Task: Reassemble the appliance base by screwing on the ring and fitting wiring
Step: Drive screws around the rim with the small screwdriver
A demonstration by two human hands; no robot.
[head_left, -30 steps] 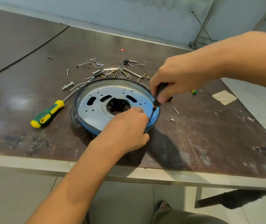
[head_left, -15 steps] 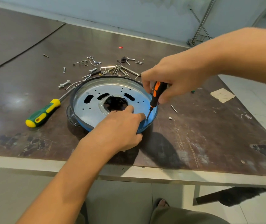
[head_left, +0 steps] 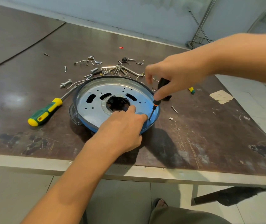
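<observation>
The round silvery appliance base with a blue rim (head_left: 112, 88) sits mid-bench on the dark brown bench (head_left: 209, 135), nearer its front edge. The left hand (head_left: 122, 130) rests on the base's near side, fingers laid fairly straight on the metal, forefinger beside the driver's tip, gripping nothing. The right hand (head_left: 174, 75) pinches the small black-and-orange screwdriver (head_left: 155, 104) by its handle, with the tip down at the base's right rim. A green-and-yellow screwdriver (head_left: 45, 111) lies left of the base. Loose screws and wire clips (head_left: 112, 68) are scattered behind it toward the far edge, with a paper scrap (head_left: 221, 97) by the right edge.
</observation>
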